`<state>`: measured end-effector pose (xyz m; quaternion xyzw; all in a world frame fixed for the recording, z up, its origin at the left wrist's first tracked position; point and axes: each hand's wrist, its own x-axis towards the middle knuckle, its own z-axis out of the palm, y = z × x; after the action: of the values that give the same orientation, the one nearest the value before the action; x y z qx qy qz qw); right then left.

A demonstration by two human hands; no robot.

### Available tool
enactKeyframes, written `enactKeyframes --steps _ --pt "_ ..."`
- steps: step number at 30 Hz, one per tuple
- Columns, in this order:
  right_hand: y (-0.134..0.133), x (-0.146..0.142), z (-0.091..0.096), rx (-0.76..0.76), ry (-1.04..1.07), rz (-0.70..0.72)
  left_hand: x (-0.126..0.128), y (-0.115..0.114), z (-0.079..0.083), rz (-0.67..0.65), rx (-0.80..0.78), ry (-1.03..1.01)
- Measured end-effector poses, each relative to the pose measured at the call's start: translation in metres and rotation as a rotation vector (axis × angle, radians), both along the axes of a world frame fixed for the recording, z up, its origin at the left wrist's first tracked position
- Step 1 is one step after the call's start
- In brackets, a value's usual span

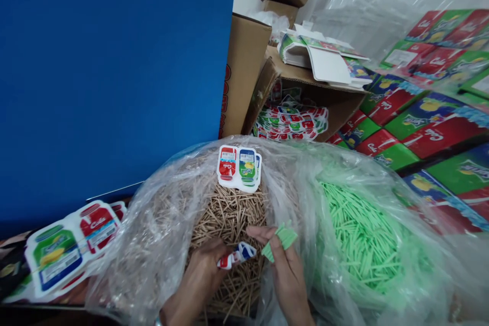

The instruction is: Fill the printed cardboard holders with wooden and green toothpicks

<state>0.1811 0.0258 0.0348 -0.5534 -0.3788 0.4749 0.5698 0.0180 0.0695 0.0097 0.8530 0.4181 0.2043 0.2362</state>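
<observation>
My left hand (202, 270) is closed on a small printed can-shaped packet (237, 255) in red, white and blue, its end pointing right. Close by on the right, my right hand (286, 275) pinches a small bunch of short green sticks (280, 242) between thumb and fingers. Both hands are above an opened clear bag of thin brown sticks (225, 211). Flat printed double-can pieces (239, 168), marked Cola and with a lemon, lie on the far side of those sticks. To the right, another clear bag holds loose green sticks (362, 239).
More printed can pieces (72, 244) lie at the left beneath a blue panel (114, 71). Behind the bags, an open carton (340, 107) holds many pieces, with folded white card (330, 63) on top. Printed boxes (428, 117) are stacked at right, partly under plastic film.
</observation>
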Motion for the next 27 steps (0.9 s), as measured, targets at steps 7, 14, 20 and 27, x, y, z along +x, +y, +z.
enactKeyframes --steps 7,14,20,27 --pt "0.017 -0.010 0.013 -0.131 0.064 0.085 0.003 -0.006 0.002 0.023 -0.015 -0.043" --pt "0.021 -0.011 0.006 -0.256 0.115 0.052 0.002 -0.003 0.006 -0.035 -0.050 -0.031" --pt "0.024 -0.009 0.001 -0.202 -0.286 0.234 0.007 -0.003 0.000 -0.129 0.042 0.059" --pt "0.024 -0.009 0.005 -0.191 -0.162 0.289 0.005 -0.003 0.009 -0.080 -0.141 -0.035"
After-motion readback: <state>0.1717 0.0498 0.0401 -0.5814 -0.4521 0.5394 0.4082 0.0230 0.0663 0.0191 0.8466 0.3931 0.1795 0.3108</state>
